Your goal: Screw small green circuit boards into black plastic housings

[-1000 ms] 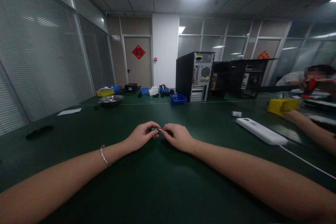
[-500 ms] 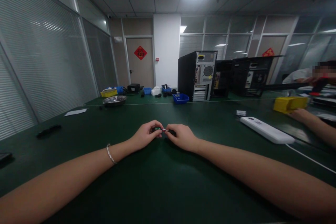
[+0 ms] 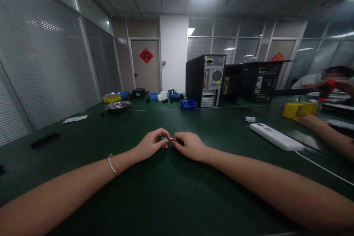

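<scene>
Low over the middle of the green table, my left hand (image 3: 151, 144) pinches a small green piece (image 3: 164, 138), mostly covered by its fingers. My right hand (image 3: 190, 145) faces it from the right, its fingertips closed on a slim tool (image 3: 172, 139) with a thin shiny shaft and a dark end. The shaft bridges the narrow gap between both hands, reaching the green piece. Its exact kind is too small to tell, and I cannot tell whether the two parts are joined.
Computer towers (image 3: 206, 81) stand at the back, beside a blue tray (image 3: 188, 104). A metal bowl (image 3: 117, 107) lies left. On the right are a white power bank-like block (image 3: 276, 137) with a cable, a yellow bin (image 3: 300, 110), and another person's hand (image 3: 308, 121).
My hands keep nearly the same place. More of the shiny shaft and its dark end now shows at my right fingertips. The view has shifted slightly, and the red object at far right shows more plainly.
</scene>
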The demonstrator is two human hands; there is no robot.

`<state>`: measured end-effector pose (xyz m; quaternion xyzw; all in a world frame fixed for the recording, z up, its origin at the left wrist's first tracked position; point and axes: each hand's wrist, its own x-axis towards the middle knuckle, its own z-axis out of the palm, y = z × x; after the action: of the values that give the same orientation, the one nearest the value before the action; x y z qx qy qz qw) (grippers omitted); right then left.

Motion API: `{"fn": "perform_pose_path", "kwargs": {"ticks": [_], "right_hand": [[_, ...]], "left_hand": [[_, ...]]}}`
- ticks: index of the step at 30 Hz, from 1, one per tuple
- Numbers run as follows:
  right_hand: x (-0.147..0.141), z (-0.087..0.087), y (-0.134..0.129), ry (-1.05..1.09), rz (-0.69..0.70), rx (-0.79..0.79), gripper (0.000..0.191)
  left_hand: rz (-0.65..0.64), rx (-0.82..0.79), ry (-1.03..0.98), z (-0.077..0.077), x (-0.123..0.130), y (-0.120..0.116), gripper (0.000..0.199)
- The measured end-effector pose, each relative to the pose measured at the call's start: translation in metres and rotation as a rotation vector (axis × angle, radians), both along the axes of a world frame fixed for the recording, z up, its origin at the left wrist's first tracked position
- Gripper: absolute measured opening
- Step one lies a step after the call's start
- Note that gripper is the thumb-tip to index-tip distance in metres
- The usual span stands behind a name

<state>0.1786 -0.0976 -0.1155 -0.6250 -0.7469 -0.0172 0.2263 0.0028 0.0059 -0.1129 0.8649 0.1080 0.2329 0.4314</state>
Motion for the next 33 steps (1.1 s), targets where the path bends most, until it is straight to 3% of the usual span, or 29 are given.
{"fn": "perform_pose_path", "kwargs": {"ticks": [20,33], "right_hand": [[-0.013,0.010,-0.008,0.060,-0.032,-0.041,0.021],[-0.005,0.009,-0.005,0.156,-0.047,-0.066,0.022]], "left_hand": [[-0.006,-0.006,0.028,0.006,-0.009,-0.003,0.018],[-0.058,-0.179,-0.009,-0.002,0.010,0.007,0.020]]}}
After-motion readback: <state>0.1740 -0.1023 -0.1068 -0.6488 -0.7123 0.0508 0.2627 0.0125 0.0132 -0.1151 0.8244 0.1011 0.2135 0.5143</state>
